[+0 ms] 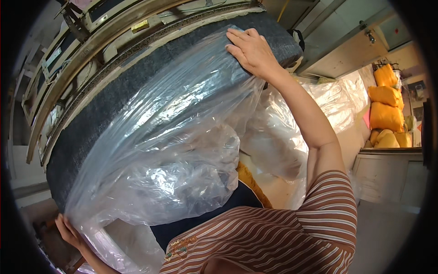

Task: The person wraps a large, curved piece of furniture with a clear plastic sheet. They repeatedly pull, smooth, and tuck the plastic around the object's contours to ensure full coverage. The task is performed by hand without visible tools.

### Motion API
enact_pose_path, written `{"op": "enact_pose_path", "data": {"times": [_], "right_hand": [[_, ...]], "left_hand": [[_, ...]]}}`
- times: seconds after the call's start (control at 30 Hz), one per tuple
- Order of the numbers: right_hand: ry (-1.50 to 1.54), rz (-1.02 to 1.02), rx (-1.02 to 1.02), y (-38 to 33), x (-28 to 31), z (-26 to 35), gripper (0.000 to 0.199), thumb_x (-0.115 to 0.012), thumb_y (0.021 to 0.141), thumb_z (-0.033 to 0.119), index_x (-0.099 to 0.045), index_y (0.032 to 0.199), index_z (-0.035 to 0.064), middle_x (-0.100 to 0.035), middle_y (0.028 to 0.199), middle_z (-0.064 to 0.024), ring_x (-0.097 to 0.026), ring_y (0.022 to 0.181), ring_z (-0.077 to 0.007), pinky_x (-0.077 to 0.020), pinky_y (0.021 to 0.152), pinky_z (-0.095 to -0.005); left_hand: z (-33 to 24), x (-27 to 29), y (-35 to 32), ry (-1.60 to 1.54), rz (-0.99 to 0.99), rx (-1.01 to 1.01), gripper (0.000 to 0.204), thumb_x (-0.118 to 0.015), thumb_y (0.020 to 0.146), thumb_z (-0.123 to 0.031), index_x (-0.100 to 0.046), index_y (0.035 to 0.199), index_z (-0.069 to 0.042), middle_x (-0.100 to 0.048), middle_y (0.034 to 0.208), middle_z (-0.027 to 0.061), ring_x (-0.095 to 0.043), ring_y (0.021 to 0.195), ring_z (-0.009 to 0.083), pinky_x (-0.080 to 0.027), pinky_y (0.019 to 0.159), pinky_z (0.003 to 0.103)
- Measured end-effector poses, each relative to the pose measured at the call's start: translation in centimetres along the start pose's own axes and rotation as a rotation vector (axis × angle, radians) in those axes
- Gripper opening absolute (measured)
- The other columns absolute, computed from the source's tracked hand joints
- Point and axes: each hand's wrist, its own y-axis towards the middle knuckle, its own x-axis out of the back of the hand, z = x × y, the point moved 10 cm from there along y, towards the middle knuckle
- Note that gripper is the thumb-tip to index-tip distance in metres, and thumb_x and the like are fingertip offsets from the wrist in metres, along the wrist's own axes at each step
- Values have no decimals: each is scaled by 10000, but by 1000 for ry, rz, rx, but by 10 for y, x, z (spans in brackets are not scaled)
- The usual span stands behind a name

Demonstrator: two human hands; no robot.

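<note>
A clear plastic sheet point(178, 96) stretches in long folds along the near side of a long dark padded table point(109, 96). At the table's right part, my right hand point(253, 52) grips the sheet's upper end, with its fingers bent over the plastic on the dark surface. Low on the left, by the table's left end, my left hand point(69, 232) is closed on the sheet's other end; some of its fingers are hidden. Between the hands the plastic is drawn fairly tight along the top, while its lower part hangs loose and crumpled before my body.
Beyond the table runs a curved-looking machine rail point(68, 75) with metal parts and wires. More crumpled clear plastic point(337, 100) lies to the right. Orange bundles point(385, 114) are stacked on a ledge at the far right, by a pale cabinet point(388, 176).
</note>
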Motion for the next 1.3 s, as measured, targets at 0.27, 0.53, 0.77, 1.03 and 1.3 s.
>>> {"op": "enact_pose_path", "data": {"times": [0.27,0.53,0.77,1.03,1.3], "right_hand": [[424,-102,-128,41,-18,-68,179,-642,812,165,-680,954,64,-658,936,-82,-578,855,-272,-479,784,-353],[1079,86,-355,84,-40,-76,143,-604,890,203,-614,912,62,-589,812,14,-522,782,-75,-414,723,-226],[613,-496,-508,82,-38,-55,158,-642,841,201,-630,858,44,-629,719,-42,-572,693,-107,-460,659,-263],[524,-378,-496,99,-67,-68,212,-670,812,241,-673,870,37,-671,771,-71,-607,704,-153,-476,685,-297],[340,-302,-594,104,-69,-81,303,-701,764,311,-637,902,49,-649,848,-93,-611,779,-247,-466,740,-362]], "left_hand": [[-91,15,-101,219,-102,-123,239,-605,810,58,-641,1043,20,-480,801,110,-494,706,261,-425,636,357],[2,-23,-92,-189,-143,552,261,-504,951,-189,-611,1075,14,-559,944,59,-526,848,182,-414,812,286],[118,-61,52,-453,-392,511,357,-519,938,-297,-604,1138,-13,-627,1052,33,-567,911,156,-439,812,271],[175,-153,144,-571,-343,471,342,-580,923,-303,-672,1060,-2,-674,998,52,-580,920,120,-421,838,234],[152,-162,182,-423,-343,530,341,-685,838,-315,-672,959,3,-637,876,24,-549,794,99,-422,757,226]]}}
